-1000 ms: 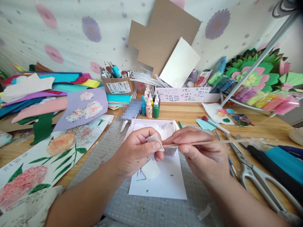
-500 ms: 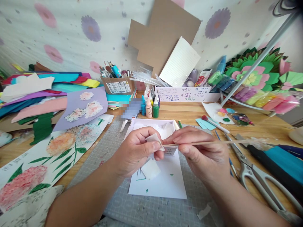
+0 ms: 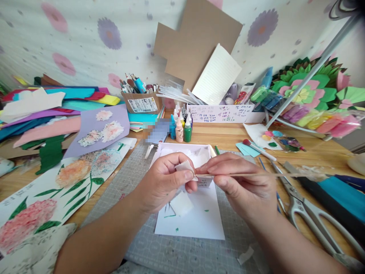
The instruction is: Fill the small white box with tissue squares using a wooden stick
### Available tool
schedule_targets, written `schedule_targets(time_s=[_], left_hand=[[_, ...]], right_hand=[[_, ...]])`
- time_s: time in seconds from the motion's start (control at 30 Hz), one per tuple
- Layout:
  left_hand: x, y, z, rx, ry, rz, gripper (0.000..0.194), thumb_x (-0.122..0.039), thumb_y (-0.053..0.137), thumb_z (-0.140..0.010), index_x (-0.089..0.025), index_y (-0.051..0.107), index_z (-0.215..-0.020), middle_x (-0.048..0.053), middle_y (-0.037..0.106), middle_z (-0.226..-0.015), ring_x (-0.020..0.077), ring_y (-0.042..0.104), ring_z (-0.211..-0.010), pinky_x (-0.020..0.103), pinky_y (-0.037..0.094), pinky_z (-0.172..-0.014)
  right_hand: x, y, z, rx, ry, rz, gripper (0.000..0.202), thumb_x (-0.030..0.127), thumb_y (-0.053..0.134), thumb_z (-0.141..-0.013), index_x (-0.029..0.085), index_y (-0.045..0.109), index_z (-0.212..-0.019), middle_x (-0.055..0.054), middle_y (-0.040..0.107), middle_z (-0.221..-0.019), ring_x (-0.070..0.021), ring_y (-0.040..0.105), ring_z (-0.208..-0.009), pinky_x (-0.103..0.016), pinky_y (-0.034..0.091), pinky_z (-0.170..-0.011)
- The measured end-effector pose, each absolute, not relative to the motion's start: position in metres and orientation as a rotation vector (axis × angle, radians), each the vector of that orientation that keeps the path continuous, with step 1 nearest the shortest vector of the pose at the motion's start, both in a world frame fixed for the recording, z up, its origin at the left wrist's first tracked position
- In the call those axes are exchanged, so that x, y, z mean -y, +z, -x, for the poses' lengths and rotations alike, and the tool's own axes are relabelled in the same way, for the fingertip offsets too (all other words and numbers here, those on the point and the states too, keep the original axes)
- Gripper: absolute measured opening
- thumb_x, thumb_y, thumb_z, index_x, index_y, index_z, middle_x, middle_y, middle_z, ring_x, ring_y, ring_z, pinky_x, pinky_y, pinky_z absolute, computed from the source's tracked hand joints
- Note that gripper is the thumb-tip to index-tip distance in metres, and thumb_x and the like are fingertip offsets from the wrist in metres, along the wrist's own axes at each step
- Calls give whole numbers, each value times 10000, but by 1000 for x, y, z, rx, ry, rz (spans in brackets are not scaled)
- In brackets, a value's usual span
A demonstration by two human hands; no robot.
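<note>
Barely anything shifts: the far end of your stick dips slightly, while both hands hold almost the same pose. Your left hand pinches the paper between thumb and fingers; your right hand is clamped on the stick, whose near end meets the paper's edge. Both are held up above the mat, on the near side of the counter, well away from its back edge, with the sheet and the box below.

You can expect the paper to be light, soft and easily creased or torn, so grip it lightly on its flat part, away from the notched edge. The stick is probably light and fairly stiff; hold it close to the paper, as its long free end could wobble.

The paper looks white, small and seemingly layered, with a zigzag edge; the stick looks thin, pale and wood-coloured, blurring toward its far end.
</note>
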State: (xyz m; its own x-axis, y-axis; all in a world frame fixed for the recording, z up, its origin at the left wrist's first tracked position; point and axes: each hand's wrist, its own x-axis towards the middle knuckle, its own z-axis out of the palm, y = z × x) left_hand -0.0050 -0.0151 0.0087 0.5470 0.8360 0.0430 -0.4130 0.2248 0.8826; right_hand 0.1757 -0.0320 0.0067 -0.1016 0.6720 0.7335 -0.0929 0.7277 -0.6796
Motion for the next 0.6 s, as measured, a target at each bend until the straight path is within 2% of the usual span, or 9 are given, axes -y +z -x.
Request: schedule_targets(time_s=[0.4, 0.6], left_hand=[[15, 10, 4, -559, 926, -1009, 163, -219, 764, -746, -138, 625, -723, -3, 677, -582, 88, 565, -531, 212, 411, -546], [16, 10, 4, -553, 927, -993, 162, -211, 769, -745, -133, 629, -721, 2, 686, -586, 88, 576, -531, 209, 424, -543]], right_hand=[[34, 13, -177, 1653, 536, 481, 242, 78, 694, -809, 212, 749, -1003, -64, 790, -862, -188, 736, -818, -318, 598, -718], [35, 16, -178, 1726, 427, 518, 232, 94, 681, -822, 218, 746, -1008, -65, 793, -855, -190, 740, -800, -313, 607, -696]])
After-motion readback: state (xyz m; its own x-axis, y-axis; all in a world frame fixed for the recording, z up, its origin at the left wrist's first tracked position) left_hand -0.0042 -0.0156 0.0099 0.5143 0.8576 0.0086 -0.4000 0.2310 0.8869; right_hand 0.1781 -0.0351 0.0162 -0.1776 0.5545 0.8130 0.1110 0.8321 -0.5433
